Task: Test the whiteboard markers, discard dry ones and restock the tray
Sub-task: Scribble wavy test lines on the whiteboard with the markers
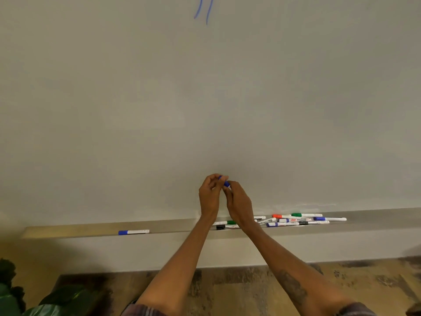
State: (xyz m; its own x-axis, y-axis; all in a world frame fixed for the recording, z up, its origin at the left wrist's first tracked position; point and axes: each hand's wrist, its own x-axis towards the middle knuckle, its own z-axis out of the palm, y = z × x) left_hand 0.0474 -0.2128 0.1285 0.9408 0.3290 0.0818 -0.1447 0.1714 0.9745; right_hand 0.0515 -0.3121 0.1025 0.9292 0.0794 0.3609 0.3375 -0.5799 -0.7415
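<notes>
Two blue strokes (200,7) on the whiteboard (136,87); my left grip (208,196) and right grip (239,205) pinch one blue marker (225,183); pile (296,220) in tray (68,231) probably untested.

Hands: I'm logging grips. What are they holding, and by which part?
A blue marker: the left hand pinches its blue cap end, the right hand grips the barrel, mostly hidden.

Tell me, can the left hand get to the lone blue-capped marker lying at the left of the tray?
Probably, once freed: the left hand and right hand both pinch a blue marker, yet nothing visible blocks the way along the tray to the lone marker.
</notes>
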